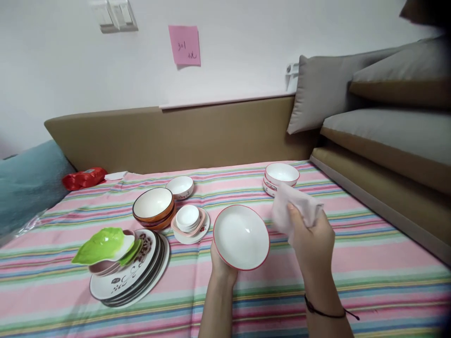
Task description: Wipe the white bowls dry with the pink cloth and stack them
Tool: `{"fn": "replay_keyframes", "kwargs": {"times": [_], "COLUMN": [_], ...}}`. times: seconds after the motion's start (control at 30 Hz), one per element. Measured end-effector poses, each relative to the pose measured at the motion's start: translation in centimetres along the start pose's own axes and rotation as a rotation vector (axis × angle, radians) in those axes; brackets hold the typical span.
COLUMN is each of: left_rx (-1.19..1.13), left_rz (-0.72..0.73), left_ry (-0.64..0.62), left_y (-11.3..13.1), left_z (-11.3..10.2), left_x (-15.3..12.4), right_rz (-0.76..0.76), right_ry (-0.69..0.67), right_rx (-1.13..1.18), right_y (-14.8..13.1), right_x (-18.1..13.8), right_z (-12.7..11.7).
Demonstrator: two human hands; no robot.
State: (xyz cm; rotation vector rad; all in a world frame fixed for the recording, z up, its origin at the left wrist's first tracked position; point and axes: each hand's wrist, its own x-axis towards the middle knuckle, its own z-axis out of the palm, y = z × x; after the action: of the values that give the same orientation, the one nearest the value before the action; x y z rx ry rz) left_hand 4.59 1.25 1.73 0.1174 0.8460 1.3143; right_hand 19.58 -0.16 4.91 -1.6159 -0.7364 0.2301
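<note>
My left hand (221,267) holds up a white bowl (241,238) with a thin red rim, its inside tilted toward me; most of the fingers are hidden behind it. To the right of the bowl, my right hand (315,239) grips a crumpled white cloth (294,206), which is apart from the bowl. Behind the cloth stands a short stack of red-rimmed white bowls (282,173). Nearest the held bowl on its left are small white dishes (188,217) stacked on a pink dish and a plate.
Further left are a stack of plates (120,286) topped by a green leaf-shaped dish (104,246), brown bowls (153,205) and a patterned white bowl (180,187). A red package (84,178) lies at the back left. Stacked cushions (394,141) border the striped cloth's right side.
</note>
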Motion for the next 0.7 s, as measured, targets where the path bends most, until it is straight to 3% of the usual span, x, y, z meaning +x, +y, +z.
{"fn": "replay_keyframes", "kwargs": {"times": [0.1, 0.17, 0.37, 0.53, 0.7], "left_rx": [0.013, 0.02, -0.026, -0.027, -0.015], "left_rz": [0.013, 0.016, -0.002, 0.098, 0.099], "left_ry": [0.029, 0.021, -0.051, -0.073, -0.117], "left_y": [0.0, 0.1, 0.3, -0.3, -0.7], "left_z": [0.0, 0.0, 0.0, -0.2, -0.2], "left_x": [-0.1, 0.0, 0.2, 0.8, 1.1], "right_rz": [-0.426, -0.584, -0.591, -0.544, -0.504], "right_ry": [-0.2, -0.287, -0.512, -0.666, -0.741], "right_rx": [-0.052, -0.035, -0.145, -0.265, -0.293], "right_y": [-0.7, -0.9, -1.1, -1.6, -2.2], "right_x": [-1.3, -2.0, -3.9, -4.7, -4.7], "right_z": [0.1, 0.6, 2.5, 3.1, 2.9]}}
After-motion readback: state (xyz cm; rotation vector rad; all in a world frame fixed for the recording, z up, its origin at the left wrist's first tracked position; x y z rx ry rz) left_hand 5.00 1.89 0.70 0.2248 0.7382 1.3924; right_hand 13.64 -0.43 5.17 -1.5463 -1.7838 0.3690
